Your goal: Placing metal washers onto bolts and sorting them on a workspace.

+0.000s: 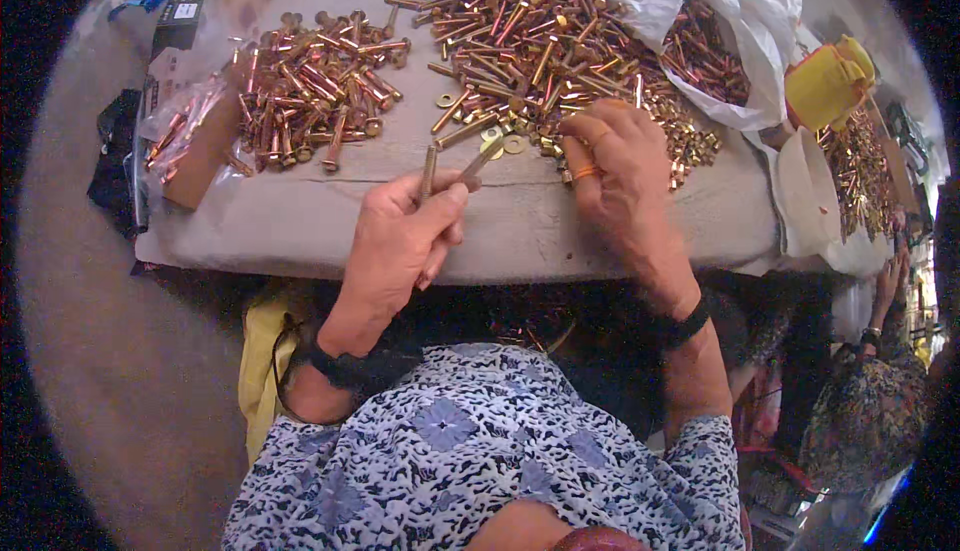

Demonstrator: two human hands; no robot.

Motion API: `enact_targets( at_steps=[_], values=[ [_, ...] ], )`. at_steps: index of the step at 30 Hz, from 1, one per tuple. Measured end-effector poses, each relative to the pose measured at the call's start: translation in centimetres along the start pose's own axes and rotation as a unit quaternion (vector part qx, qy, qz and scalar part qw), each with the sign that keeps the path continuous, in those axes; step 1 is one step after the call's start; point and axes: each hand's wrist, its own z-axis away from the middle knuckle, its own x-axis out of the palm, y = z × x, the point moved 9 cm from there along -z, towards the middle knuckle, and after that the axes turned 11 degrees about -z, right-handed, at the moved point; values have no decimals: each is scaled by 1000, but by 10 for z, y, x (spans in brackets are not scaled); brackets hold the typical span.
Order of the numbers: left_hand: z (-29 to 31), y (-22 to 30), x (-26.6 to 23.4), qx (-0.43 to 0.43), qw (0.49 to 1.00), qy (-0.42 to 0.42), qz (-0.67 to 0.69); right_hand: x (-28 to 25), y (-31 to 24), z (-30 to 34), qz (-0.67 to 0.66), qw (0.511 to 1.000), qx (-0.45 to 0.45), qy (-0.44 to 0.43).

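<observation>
- We see the left hand (392, 236) closed around two bolts (429, 173), pinched between thumb and fingers; their shafts stick up and spread apart, probably so the ends stay free.
- We find the right hand (628, 169) with fingers bent down at the nuts (692, 141); we cannot tell whether it grips one, as the fingertips are hidden.
- Just beyond the left grip lie flat washers (515, 144), between the hands, which we judge keeps them within easy reach of both.
- Farther beyond both grips spreads the large bolt pile (510, 26); left of the left grip sits the smaller bolt pile (320, 86), well apart, perhaps to keep the two lots from mixing.
- Beyond and right of the right grip, we see a white plastic bag (745, 6), open, with bolts inside.
- Far left of the left grip, a clear plastic bag (187, 126) holds more bolts, beside a cardboard piece (203, 156).
</observation>
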Motion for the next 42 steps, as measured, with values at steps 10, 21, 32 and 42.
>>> enact_targets(
  at_steps=[10, 21, 32, 42],
  values=[
    [1, -4, 4, -27, 999, -3, 23, 52, -20, 1, 80, 985, -13, -150],
    [-2, -4, 12, -4, 998, 0, -59, 9, -21, 4, -85, 995, 34, 47],
    [2, -5, 15, -64, 996, -48, -50, 10, -43, 9, -120, 992, -49, 6],
    [-1, -10, 15, -54, 994, -70, 66, 13, -37, 9, -44, 998, -40, -31]
  ],
)
